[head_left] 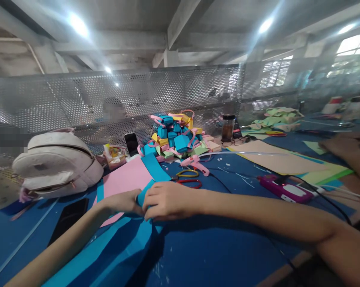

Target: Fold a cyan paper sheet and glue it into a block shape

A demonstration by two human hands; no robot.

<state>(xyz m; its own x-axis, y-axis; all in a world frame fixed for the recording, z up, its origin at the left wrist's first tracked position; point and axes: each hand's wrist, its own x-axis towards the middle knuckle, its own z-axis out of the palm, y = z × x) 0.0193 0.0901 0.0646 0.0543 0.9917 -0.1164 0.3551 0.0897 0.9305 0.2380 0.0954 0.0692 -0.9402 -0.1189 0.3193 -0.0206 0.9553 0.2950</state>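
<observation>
My left hand (124, 202) and my right hand (168, 200) meet over the blue table, both closed on a sheet of blue paper (120, 247). The sheet bends between them and trails toward me at the lower left. Fingers of my right hand curl over its upper part, and my left fingertips are partly hidden behind them. Just beyond my hands lie pink paper (126, 177) and a blue strip (156, 167). Scissors with yellow and red handles (192, 183) rest by my right hand, their blades partly hidden. A pink glue gun (196, 164) lies behind them.
Small blue, yellow and pink paper boxes (175, 135) are heaped at the back. On the left are a white backpack (58, 163) and a dark phone (69, 217). A purple power strip (283, 188) with cables lies right, near another person's hand (341, 145). A bottle (228, 128) stands behind.
</observation>
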